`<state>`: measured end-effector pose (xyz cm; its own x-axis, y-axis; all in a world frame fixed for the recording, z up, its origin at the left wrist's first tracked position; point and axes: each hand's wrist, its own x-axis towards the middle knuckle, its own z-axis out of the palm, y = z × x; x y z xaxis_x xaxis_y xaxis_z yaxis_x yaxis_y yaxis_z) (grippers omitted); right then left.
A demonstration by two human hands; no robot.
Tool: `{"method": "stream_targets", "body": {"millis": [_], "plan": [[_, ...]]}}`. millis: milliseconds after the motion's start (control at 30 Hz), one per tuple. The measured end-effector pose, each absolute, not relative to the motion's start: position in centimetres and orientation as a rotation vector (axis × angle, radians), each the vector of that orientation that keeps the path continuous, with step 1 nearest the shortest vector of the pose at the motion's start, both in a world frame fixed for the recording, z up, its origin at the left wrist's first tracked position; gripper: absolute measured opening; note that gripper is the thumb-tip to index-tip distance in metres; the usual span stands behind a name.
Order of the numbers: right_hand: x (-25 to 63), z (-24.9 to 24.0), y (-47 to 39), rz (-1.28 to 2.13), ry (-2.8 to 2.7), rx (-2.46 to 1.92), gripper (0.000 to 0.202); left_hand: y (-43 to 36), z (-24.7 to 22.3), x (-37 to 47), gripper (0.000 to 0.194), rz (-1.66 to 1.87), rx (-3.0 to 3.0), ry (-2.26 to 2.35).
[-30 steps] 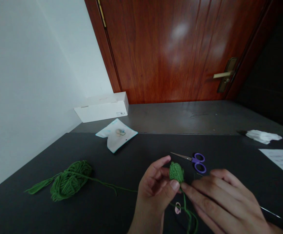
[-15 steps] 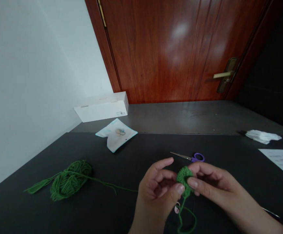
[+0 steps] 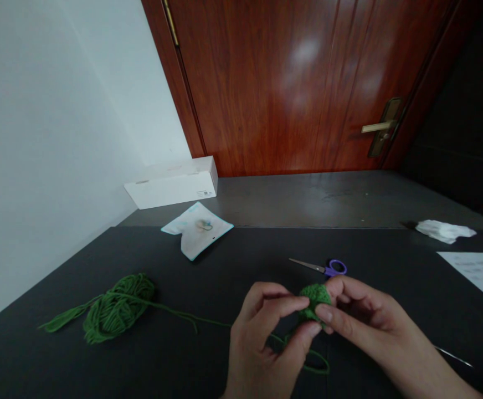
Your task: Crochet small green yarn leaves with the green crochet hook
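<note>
A small green crocheted piece [image 3: 313, 296] is held up between both hands, just in front of the purple-handled scissors [image 3: 333, 269]. My right hand [image 3: 360, 318] pinches its right side between thumb and fingers. On its left side, the index finger and thumb of my left hand [image 3: 266, 332] grip the edge. A loop of green yarn [image 3: 318, 370] hangs below the piece, partly behind my left hand. One strand runs left across the dark table to the green yarn skein [image 3: 119, 307].
A white box [image 3: 175, 188] stands against the wall, with a clear-fronted packet [image 3: 200, 230] before it. At the right are a crumpled white tissue [image 3: 445, 230], a printed sheet [image 3: 480, 271] and a thin metal tool [image 3: 455, 356] beside my right forearm.
My left index finger has come down onto the crocheted piece. The pink ring-like marker seen below it is now out of sight, and the hanging yarn loop has shifted.
</note>
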<state>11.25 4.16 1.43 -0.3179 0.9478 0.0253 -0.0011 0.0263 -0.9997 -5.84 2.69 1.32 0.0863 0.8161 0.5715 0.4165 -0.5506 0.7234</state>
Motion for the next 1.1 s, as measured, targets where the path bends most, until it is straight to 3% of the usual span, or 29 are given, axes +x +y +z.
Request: {"method": "stream_targets", "body": {"millis": [467, 700, 1100], "plan": [[11.2, 2.3, 3.7, 1.428, -1.397, -1.033, 0.022, 2.5, 1.9, -6.4, 0.012, 1.501, 2.143, 1.185], [11.1, 1.9, 3.9, 1.582, -1.282, -0.925, 0.018, 2.4, 1.0, -5.5, 0.015, 1.605, 1.959, 1.221], [11.0, 2.4, 3.6, 1.506, -1.311, -0.95, 0.017, 2.3, 1.0, -5.2, 0.013, 1.653, 1.921, 1.248]]}}
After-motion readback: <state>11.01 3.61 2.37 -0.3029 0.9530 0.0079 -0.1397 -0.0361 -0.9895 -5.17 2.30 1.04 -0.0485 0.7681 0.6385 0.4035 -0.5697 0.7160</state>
